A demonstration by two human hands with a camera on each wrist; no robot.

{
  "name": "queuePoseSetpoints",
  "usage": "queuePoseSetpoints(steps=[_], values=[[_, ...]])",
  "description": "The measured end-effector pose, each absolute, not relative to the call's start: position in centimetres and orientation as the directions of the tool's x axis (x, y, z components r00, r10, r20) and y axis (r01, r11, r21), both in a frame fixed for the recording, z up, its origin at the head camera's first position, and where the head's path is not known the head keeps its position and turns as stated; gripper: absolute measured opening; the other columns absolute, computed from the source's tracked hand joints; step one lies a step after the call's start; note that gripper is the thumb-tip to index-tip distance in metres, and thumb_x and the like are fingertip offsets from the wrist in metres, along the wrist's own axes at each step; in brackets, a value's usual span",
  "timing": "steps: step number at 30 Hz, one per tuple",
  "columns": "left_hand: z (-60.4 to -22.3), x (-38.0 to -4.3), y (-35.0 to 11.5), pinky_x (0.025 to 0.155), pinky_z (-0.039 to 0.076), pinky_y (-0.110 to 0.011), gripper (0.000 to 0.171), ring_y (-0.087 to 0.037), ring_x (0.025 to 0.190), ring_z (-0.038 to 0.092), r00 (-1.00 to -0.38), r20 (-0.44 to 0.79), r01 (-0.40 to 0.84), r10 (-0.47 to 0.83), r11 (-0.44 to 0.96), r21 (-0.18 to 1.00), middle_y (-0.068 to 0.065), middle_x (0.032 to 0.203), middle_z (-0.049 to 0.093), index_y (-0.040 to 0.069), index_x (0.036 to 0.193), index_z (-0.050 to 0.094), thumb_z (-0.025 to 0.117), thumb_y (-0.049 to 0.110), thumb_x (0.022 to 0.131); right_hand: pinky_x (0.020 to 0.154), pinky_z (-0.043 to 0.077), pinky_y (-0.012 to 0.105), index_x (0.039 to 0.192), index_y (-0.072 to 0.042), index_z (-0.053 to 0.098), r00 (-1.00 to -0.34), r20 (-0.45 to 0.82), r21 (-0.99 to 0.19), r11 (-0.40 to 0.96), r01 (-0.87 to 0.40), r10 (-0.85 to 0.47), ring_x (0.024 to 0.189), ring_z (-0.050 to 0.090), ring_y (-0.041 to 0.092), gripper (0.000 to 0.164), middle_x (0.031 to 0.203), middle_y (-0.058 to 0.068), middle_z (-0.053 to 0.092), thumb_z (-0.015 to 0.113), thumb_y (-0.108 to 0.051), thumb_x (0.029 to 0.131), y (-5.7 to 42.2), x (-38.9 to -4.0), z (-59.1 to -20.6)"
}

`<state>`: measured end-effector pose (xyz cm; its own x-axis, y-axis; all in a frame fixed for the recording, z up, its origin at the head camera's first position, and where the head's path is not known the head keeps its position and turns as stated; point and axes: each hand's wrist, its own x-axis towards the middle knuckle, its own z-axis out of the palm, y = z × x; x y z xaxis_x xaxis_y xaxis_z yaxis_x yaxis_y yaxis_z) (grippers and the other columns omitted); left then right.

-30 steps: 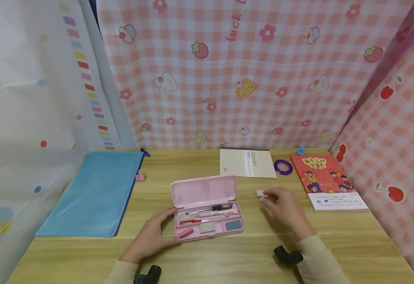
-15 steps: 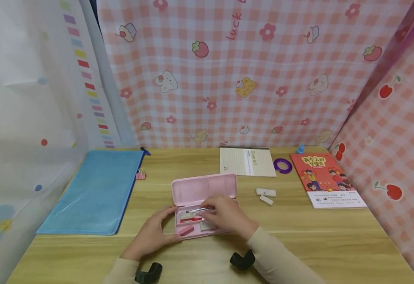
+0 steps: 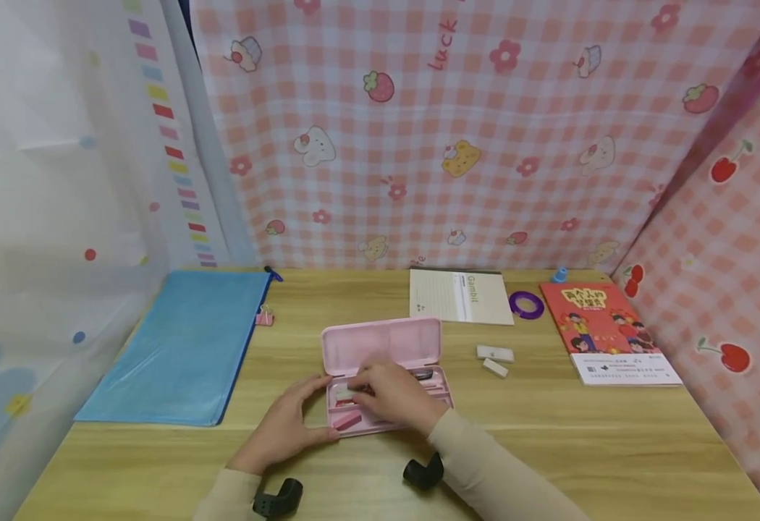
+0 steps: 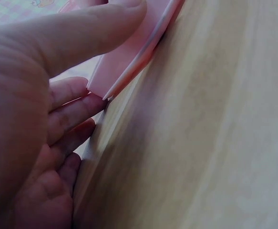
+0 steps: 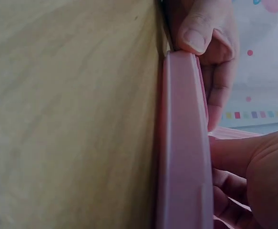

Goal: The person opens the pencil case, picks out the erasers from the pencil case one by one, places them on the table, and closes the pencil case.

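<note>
A pink pencil case (image 3: 382, 347) lies with its lid up in the middle of the table. My left hand (image 3: 286, 423) grips its left end, thumb at the front corner and fingers at the back. My right hand (image 3: 396, 394) reaches into the pen compartment with bent fingers. I cannot tell whether the fingertips pinch something there. The cap of a black pen (image 3: 422, 374) shows beyond that hand, and a red pen (image 3: 344, 403) by its fingertips. A pink eraser (image 3: 347, 420) sits in the front compartment; the hand covers much of the rest. The right wrist view shows the case's front wall (image 5: 186, 133).
Two white erasers, the larger (image 3: 494, 353) and the smaller (image 3: 495, 368), lie right of the case. Behind are a notebook (image 3: 441, 295), purple tape roll (image 3: 526, 305) and small blue object (image 3: 559, 275). A red book (image 3: 585, 315) lies right, a blue folder (image 3: 178, 347) and pink binder clip (image 3: 265, 317) left.
My right hand has left the white erasers on the table, moved left into the pencil case, then slid further left along the pen compartment. My left hand has stayed at the case's left end.
</note>
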<state>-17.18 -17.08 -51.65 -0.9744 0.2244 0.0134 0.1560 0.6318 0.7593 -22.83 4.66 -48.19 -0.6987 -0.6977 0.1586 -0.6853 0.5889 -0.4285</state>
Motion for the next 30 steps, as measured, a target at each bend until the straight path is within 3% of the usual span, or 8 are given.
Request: queuePoseSetpoints(steps=[21,30], values=[[-51.72,-17.23,-16.98,0.11,0.03,-0.054,0.086,-0.03,0.135,0.037,-0.976,0.02,0.155,0.215,0.632,0.759,-0.008,0.145,0.045,0.023,0.137,0.053,0.088,0.046,0.062,0.079,0.05,0.023,0.094,-0.018,0.078,-0.719,0.14,-0.486,0.586,-0.649,-0.681,0.085,0.059,0.003,0.011,0.09,-0.013,0.071,0.074,-0.015,0.084,4.57,-23.16,-48.49],[-51.83,-17.21,-16.94,0.11,0.031,-0.051,0.086,-0.028,0.135,0.038,-0.977,0.02,0.153,0.214,0.627,0.764,-0.006,0.144,0.046,0.024,0.137,0.053,0.088,0.048,0.062,0.081,0.051,0.027,0.095,-0.015,0.076,-0.726,0.183,-0.401,0.624,-0.67,-0.662,0.085,0.06,0.008,0.01,0.09,-0.009,0.069,0.068,-0.016,0.09,5.07,-22.42,-47.97]])
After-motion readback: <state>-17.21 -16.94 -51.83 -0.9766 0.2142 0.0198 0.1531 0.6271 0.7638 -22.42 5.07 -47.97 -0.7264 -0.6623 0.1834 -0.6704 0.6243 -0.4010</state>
